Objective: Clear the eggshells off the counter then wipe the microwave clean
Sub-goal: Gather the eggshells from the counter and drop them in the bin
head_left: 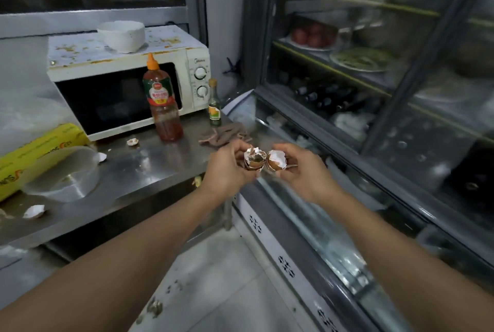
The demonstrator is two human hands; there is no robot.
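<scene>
Two eggshell halves are touching: my left hand (227, 168) is gripping one eggshell (254, 159), my right hand (299, 171) the other eggshell (276, 161), near the counter (149, 166) edge.

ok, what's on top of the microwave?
A white bowl sits upside down on the microwave top, toward the rear. Brownish stains speckle the surface around it. Whatever lies under the bowl is hidden.

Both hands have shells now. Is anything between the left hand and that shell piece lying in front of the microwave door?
Nothing visible. The left hand grips an eggshell half, and bare steel counter lies between it and the shell piece. The sauce bottle stands to the right of that piece, beside the path, not across it.
</scene>
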